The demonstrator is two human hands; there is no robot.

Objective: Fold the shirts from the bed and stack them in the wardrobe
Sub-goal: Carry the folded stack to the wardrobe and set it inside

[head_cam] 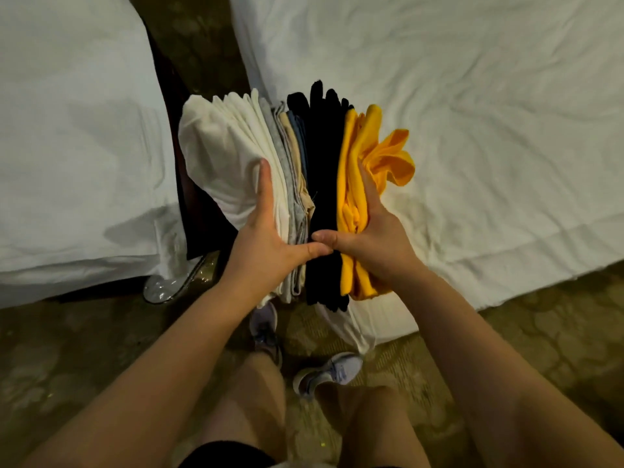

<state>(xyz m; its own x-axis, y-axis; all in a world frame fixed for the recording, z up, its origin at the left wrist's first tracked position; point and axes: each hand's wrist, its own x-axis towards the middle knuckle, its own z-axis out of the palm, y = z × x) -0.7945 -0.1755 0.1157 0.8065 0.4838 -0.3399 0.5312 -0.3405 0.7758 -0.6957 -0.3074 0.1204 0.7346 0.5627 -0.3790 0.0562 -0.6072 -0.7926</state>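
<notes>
The stack of folded shirts (pixel 304 184), white through grey and black to yellow, sits mid-frame, squeezed sideways between two palms. The left hand (pixel 266 244) lies flat-fingered at its 9 o'clock and the right hand (pixel 371 238) at its 3 o'clock. The white-sheeted bed (pixel 489 113) spreads toward 2 o'clock.

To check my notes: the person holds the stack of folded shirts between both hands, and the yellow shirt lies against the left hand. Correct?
Not quite: the head view shows the yellow shirt against the right hand. The left hand presses the white shirt; both hands hold the stack.
</notes>
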